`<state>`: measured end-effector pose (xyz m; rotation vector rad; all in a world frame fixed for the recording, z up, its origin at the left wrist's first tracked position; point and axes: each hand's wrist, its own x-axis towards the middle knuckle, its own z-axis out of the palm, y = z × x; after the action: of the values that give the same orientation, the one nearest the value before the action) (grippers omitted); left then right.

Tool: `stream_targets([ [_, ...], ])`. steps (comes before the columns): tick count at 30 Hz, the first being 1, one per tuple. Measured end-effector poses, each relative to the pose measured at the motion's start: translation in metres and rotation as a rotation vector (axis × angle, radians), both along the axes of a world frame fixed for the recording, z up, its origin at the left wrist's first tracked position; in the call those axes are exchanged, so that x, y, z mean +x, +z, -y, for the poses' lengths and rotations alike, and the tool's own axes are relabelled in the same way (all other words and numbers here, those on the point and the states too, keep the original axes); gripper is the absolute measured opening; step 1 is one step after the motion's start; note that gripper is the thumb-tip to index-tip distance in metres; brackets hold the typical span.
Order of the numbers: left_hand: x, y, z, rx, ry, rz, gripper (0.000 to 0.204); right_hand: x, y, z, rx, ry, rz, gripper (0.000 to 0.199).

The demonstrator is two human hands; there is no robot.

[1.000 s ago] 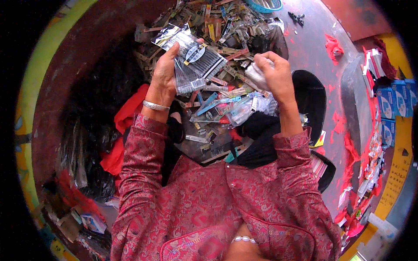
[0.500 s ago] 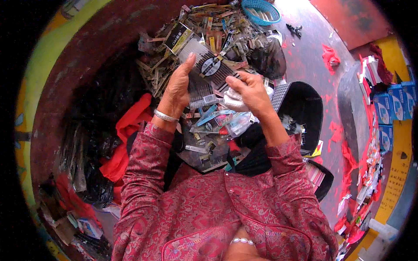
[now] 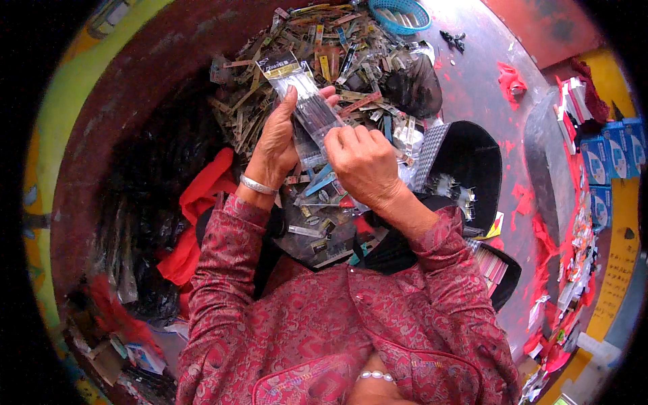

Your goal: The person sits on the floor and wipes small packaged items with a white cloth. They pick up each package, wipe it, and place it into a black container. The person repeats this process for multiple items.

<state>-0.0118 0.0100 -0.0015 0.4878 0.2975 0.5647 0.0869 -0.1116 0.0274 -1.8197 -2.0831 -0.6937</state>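
Note:
A clear plastic packet (image 3: 312, 106) of thin dark sticks, with a black and yellow header at its far end, is tilted above the pile. My left hand (image 3: 273, 135) is closed around its left side, thumb on top, fingertips showing past the right edge. Against the packet's near right end, the curled fingers of my right hand (image 3: 364, 165) are pressed together; their tips are hidden. Just beneath my hands is another clear packet (image 3: 309, 156), partly covered. Light blue strips (image 3: 320, 179) and small clear pieces lie nearer me.
A heap of flat narrow packets (image 3: 331, 50) spreads beyond my hands, with a blue basket (image 3: 405, 28) behind it. To the right stands a black container (image 3: 476, 152) holding small pieces. Red cloth (image 3: 202, 182) and dark plastic bags (image 3: 158, 169) lie on the left.
My right hand has turned palm-down and moved nearer me and slightly left, its fingers curled. The white bunched material under it no longer shows. The packet's surface has tilted, and left fingertips now show beyond it.

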Motion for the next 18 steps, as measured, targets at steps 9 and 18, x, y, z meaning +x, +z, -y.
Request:
stream_targets([
  [9,-0.009,-0.002,-0.002,-0.085,-0.231,-0.07,0.057,0.047,0.043,0.015,-0.292,0.172,-1.186,0.013],
  [18,-0.002,-0.013,0.004,-0.343,-0.254,0.107,0.049,0.001,-0.013,-0.034,0.041,0.164,-0.633,0.018],
])
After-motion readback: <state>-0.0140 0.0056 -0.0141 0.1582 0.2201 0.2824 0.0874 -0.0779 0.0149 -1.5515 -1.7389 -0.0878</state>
